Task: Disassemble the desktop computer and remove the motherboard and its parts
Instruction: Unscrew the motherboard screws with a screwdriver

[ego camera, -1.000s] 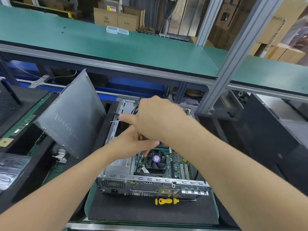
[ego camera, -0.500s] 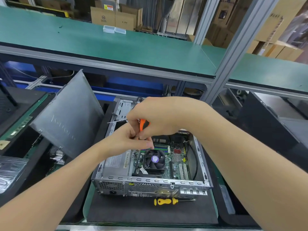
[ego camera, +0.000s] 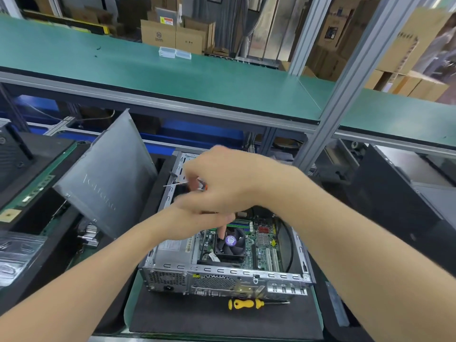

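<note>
- Centrally, an open computer case (ego camera: 222,275) lies flat on a black mat (ego camera: 197,319), with its port-lined back wall facing the mat's near edge.
- Inside the case the green motherboard (ego camera: 261,245) is in place on the right part of the floor. A black fan (ego camera: 233,244) with a purple hub sits on it, and a silver power supply (ego camera: 170,250) fills the case's near left corner.
- The right hand (ego camera: 227,181) is over the far left part of the case, fingers curled round an orange-handled tool (ego camera: 204,186). A thin metal tip sticks out to the left past the fingers. Motion blur hides the finer detail of the grip.
- The left hand (ego camera: 195,222) lies just under the right one and is partly covered by it. One finger points down toward the fan, and whether it touches the fan is unclear. The other fingers are hidden, so I cannot tell whether this hand holds anything.
- A yellow screwdriver (ego camera: 244,304) lies on the mat just beside the case's back wall, near the mat's near edge, with its shaft pointing right.
- A grey side panel (ego camera: 108,174) leans tilted beyond the mat's left edge, beside the case.
- Above, a green shelf (ego camera: 172,77) runs across. Two clear boxes (ego camera: 174,53) sit at its far edge, with cardboard boxes (ego camera: 172,35) behind them.
</note>
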Motion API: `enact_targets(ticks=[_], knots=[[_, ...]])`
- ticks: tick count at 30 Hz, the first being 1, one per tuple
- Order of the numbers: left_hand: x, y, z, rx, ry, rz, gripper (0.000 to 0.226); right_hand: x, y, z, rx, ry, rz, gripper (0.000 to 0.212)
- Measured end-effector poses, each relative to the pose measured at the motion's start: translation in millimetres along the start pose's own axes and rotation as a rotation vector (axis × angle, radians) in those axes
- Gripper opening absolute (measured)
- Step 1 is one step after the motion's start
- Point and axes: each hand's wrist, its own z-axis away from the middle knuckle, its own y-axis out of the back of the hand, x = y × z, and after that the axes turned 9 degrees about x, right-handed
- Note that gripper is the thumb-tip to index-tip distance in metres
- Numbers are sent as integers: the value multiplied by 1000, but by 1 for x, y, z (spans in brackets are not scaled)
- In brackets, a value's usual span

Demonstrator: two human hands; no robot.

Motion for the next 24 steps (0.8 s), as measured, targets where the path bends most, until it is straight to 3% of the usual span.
enact_targets(ticks=[3, 5, 10, 14, 18, 24], knots=[[-5, -3, -2, 55, -32, 21, 17, -6, -16, 0, 127, -361, 8, 56], [-3, -5, -2, 69, -39, 19, 16, -7, -30, -3, 125, -380, -44, 49], [-10, 2, -4, 56, -91, 91, 4, 13, -20, -1, 41, -173, -125, 27], [-16, 6, -5, 45, -60, 201, 32, 21, -5, 10, -71, 10, -174, 2], [-17, 8, -7, 89, -68, 271, 56, 26, -2, 11, -149, 92, -149, 25], [-7, 6, -7, 28, -86, 249, 20, 25, -3, 12, -185, 94, -149, 27]])
